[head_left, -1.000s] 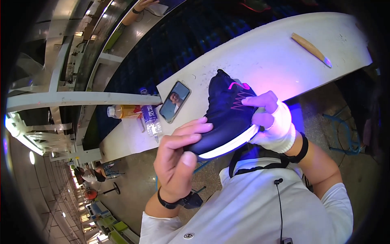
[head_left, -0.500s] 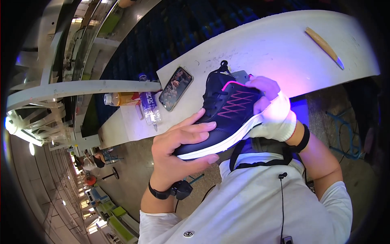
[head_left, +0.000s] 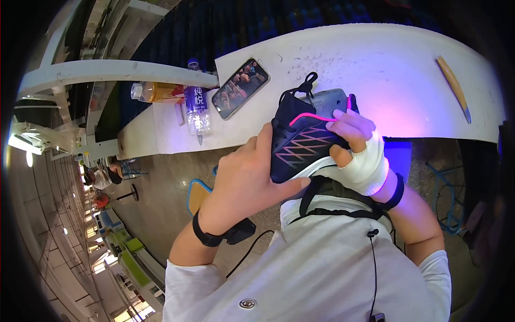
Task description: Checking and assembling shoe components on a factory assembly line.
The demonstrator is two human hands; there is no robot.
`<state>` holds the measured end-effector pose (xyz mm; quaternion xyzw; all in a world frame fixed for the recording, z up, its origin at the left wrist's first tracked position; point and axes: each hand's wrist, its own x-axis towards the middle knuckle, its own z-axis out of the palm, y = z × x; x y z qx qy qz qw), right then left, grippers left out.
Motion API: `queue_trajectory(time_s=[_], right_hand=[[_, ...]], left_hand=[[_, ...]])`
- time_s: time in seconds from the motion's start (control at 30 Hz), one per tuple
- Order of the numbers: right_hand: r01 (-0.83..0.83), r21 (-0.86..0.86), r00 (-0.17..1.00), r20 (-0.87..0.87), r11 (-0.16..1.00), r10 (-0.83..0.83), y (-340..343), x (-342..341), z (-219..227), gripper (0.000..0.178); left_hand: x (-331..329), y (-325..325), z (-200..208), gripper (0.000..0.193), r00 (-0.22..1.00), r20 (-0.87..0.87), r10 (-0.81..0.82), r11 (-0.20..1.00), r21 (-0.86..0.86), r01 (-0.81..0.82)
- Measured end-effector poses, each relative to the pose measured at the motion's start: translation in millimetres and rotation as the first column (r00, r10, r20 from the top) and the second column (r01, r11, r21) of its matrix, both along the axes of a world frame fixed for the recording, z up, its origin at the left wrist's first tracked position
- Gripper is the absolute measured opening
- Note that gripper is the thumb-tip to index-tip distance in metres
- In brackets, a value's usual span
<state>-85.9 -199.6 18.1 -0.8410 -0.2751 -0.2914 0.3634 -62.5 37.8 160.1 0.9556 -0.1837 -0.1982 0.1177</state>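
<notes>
A black sneaker [head_left: 303, 140] with a pink collar edge, crossed pinkish lines on its side and a white sole is held up between both my hands. My left hand [head_left: 248, 169] wraps the toe end, its thumb along the sole edge, and covers most of the front. At the heel end my right hand [head_left: 358, 147], in a white fingerless glove, grips the shoe with bent fingers by the pink collar. Something grey [head_left: 328, 101] fills the shoe's opening. The black laces [head_left: 307, 85] stick up at the tongue.
A white table [head_left: 397, 64] runs across behind the shoe. On it lie a phone [head_left: 240, 88] with a lit screen and a wooden-handled knife [head_left: 454, 88]. A clear bottle [head_left: 197, 110] and an orange drink bottle [head_left: 158, 92] lie by a white frame bar [head_left: 123, 71] at left.
The shoe has turned so its opening and grey filling show more. My left hand has shifted round the toe, now hiding it. The camera view has shifted too.
</notes>
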Motion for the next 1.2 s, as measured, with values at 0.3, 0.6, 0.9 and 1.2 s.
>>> queue_trajectory(time_s=[0.3, 0.6, 0.9, 1.2], right_hand=[[0.047, -0.016, 0.999, 0.027, 0.999, -0.047, 7, -15, -20, 0.042], [0.070, 0.457, 0.997, -0.066, 0.887, -0.044, -42, -40, 60, 0.069], [0.092, 0.234, 0.971, -0.237, 0.968, -0.035, -103, -81, 125, 0.092], [0.110, 0.332, 0.962, -0.273, 0.937, -0.016, -115, -81, 126, 0.078]], left_hand=[[-11, -20, -8, 0.107, 0.991, 0.114, 0.070, 0.989, 0.123, -0.084], [-9, -44, 16, 0.068, 0.930, 0.319, -0.182, 0.597, -0.716, 0.362], [-48, -105, -109, 0.054, 0.945, 0.327, 0.001, 0.393, -0.869, 0.300], [-51, -147, -85, 0.052, 0.956, 0.281, 0.081, 0.300, -0.922, 0.245]])
